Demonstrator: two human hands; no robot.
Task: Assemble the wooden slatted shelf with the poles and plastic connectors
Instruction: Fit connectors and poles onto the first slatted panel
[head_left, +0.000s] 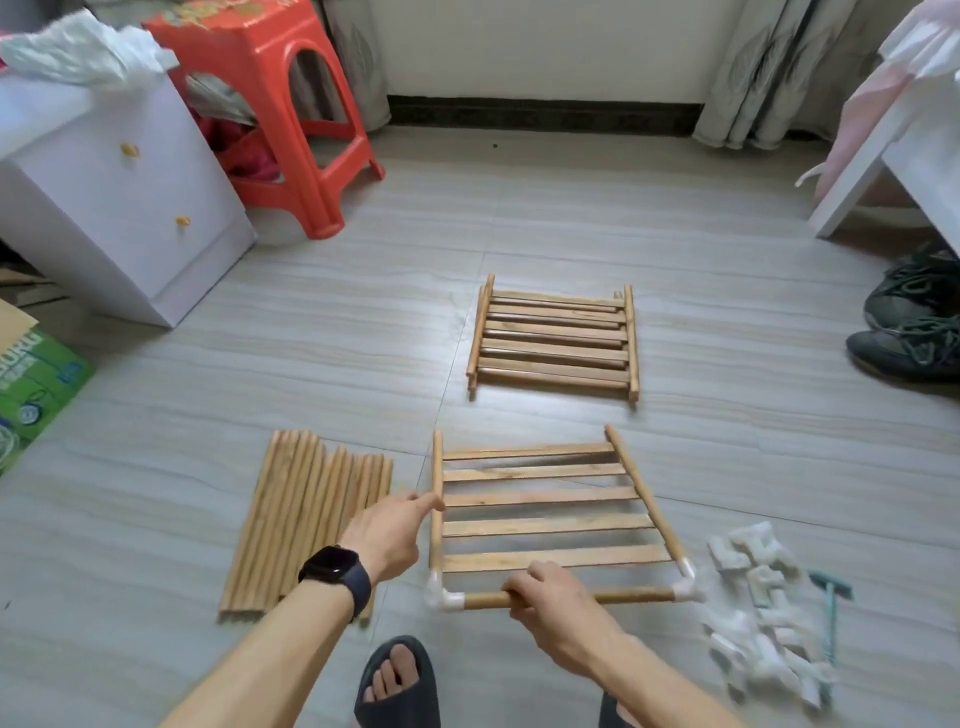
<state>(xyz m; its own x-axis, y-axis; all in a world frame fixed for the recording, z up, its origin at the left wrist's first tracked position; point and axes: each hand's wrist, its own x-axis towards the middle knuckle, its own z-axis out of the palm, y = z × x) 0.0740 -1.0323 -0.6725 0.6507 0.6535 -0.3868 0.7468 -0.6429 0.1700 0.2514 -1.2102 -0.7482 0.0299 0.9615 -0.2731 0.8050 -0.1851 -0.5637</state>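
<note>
A wooden slatted shelf (545, 499) lies on the floor in front of me. A pole (628, 595) runs along its near edge, joined by white plastic connectors at the left corner (441, 595) and the right corner (684, 586). My right hand (550, 597) grips this pole near its middle. My left hand (387, 530), with a dark watch on the wrist, holds the shelf's left side rail (437, 467) with fingers and thumb. Loose poles (306, 514) lie in a row to the left. A pile of white connectors (758, 597) lies to the right.
A stack of further slatted shelves (553, 338) lies farther out. A small teal mallet (831, 618) rests by the connectors. A red stool (291, 109), white cabinet (119, 197), green box (31, 384), dark shoes (914, 322) and my sandalled foot (397, 680) ring the floor.
</note>
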